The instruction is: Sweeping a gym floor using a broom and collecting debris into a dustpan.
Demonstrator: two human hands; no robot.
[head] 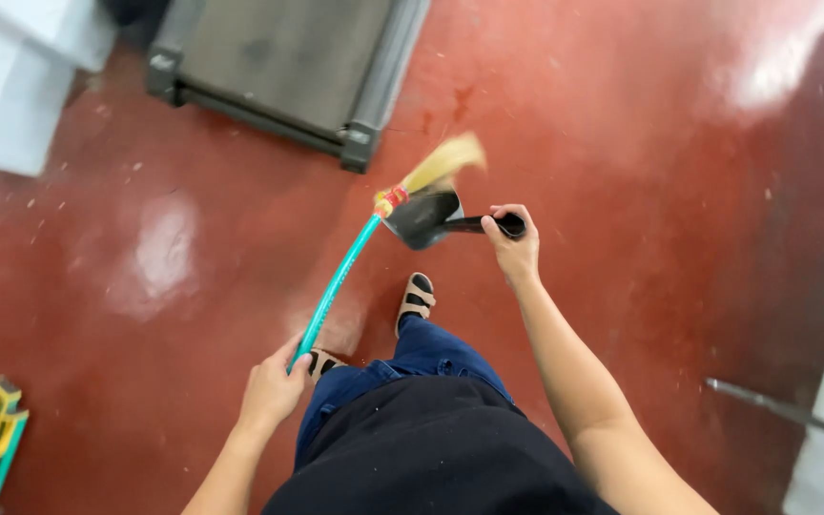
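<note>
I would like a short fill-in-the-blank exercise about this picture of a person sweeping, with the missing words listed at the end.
1. The left hand grips a broom whose handle is ____ in colour.
2. The right hand holds a black ____ by its handle.
3. The floor under the person is painted ____.
4. The broom's straw bristles are bound to the handle with ____ cord.

Missing words: green; dustpan; red; red

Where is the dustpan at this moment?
In the head view the black dustpan sits just above centre, held by its handle in the right hand, directly under the broom's straw bristles, over the red floor.
</note>
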